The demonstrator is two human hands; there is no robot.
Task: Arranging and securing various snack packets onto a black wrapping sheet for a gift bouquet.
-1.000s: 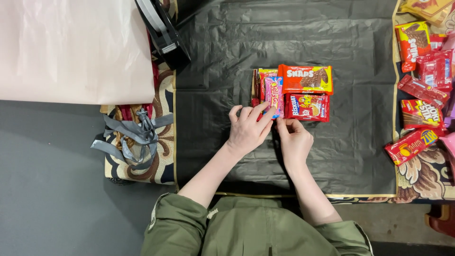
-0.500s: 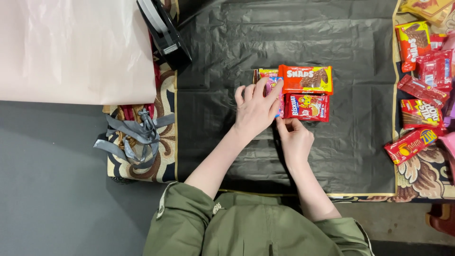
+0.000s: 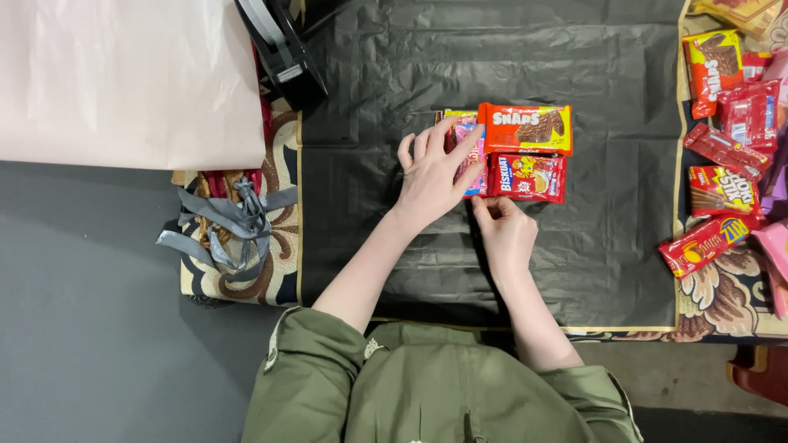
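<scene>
Left hand (image 3: 433,171) flat, open on pink packet (image 3: 471,156), right hand (image 3: 502,230) at 5 o'clock — fingers pinched near red packet (image 3: 527,177), orange packet (image 3: 525,129) at 12 — black sheet (image 3: 574,74).

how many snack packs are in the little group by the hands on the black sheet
4 that show: an orange pack at the top right, a red pack below it, a pink pack under the left hand, and a yellow pack behind that. More may be hidden.

A glossy pink snack packet (image 3: 474,156) lies flat under the left hand's (image 3: 432,174) fingers, just above the right hand (image 3: 502,230), touching an orange wafer packet (image 3: 525,129) and a red biscuit packet (image 3: 527,177).
</scene>
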